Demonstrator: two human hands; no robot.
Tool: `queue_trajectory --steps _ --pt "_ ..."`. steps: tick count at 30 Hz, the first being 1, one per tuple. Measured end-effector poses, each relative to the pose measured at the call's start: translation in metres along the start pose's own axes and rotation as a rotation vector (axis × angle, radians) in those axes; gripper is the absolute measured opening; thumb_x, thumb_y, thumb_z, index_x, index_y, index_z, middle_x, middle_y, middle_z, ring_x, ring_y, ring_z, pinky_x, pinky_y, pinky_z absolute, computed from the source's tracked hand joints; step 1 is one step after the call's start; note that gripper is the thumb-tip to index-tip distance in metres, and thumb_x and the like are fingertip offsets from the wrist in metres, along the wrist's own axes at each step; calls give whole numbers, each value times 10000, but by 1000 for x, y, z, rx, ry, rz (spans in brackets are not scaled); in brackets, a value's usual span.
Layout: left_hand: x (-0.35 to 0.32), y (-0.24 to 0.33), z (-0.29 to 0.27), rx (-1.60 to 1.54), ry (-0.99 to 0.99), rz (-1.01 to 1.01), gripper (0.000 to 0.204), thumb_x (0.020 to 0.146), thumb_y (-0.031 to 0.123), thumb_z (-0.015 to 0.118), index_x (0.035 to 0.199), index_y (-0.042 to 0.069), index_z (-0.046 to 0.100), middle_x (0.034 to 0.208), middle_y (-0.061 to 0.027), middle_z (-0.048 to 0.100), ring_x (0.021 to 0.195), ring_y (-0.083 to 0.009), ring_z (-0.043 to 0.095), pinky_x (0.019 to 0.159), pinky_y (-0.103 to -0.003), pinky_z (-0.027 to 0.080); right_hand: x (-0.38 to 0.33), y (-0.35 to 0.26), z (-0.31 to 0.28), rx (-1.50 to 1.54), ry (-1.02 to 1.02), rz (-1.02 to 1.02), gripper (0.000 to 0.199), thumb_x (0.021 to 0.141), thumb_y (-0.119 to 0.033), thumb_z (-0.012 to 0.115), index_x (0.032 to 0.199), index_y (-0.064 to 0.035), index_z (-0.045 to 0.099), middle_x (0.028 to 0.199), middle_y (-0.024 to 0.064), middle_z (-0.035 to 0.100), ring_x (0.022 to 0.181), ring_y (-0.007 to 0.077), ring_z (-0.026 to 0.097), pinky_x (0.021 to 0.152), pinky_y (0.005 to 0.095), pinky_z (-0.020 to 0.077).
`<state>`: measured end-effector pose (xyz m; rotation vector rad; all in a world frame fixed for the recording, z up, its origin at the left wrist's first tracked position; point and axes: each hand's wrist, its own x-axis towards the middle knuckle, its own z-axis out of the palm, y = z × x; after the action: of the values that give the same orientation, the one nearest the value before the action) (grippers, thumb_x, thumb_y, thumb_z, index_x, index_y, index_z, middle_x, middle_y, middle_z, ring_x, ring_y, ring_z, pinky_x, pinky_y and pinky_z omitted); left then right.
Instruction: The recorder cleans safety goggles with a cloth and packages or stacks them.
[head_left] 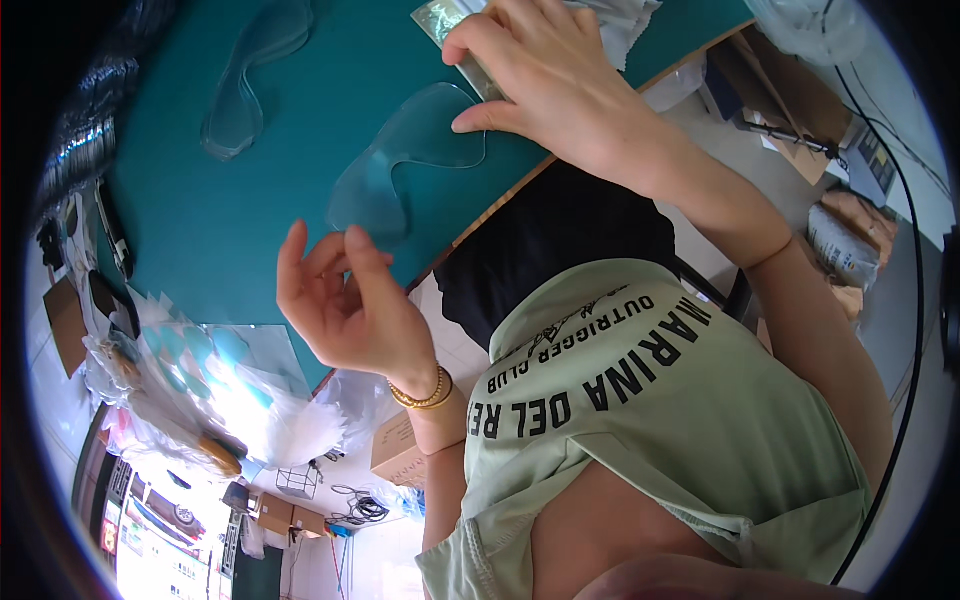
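Observation:
A clear, curved plastic lens, shaped like a goggle visor, lies on the green tabletop between my hands. My left hand is just off its near left end, palm turned up, fingers loosely bent and apart, with nothing seen in it. At the lens's other end, my right hand reaches over the table edge with thumb and forefinger spread. Its thumb is over or touching the lens's rim; its forefinger rests by a shiny yellow-green flat piece. The other right fingers are partly hidden. Further left lie similar clear lenses, apparently stacked.
White plastic wrapping lies beyond my right hand. Clear bags and film crowd the table's left end, near a dark-handled tool. A wooden edge borders the green table. A black cable hangs at the right.

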<state>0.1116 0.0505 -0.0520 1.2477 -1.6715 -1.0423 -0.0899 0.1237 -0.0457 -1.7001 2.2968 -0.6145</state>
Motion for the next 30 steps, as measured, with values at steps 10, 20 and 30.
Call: queue_trajectory --steps 10,20,30 --pt "-12 -12 -15 -126 8 245 554 853 -82 699 1305 34 402 774 -116 651 545 -102 544 527 -207 456 25 3 -23 189 -240 -57 332 813 -206 752 1075 -103 576 1075 106 498 1049 287 451 908 438 318" --pt "-12 -20 -18 -108 47 144 516 854 -55 715 1284 18 440 794 -96 664 562 -82 562 524 -184 465 32 17 -4 78 -111 -355 233 733 -282 786 702 -88 660 862 37 555 1005 228 467 849 401 310" --pt "0 -13 -12 -149 23 -61 501 884 -45 680 1315 -8 427 836 -86 668 577 -77 585 476 -171 419 10 22 -19 -273 135 -44 528 725 -434 804 970 -30 568 895 134 581 889 311 554 783 436 391"
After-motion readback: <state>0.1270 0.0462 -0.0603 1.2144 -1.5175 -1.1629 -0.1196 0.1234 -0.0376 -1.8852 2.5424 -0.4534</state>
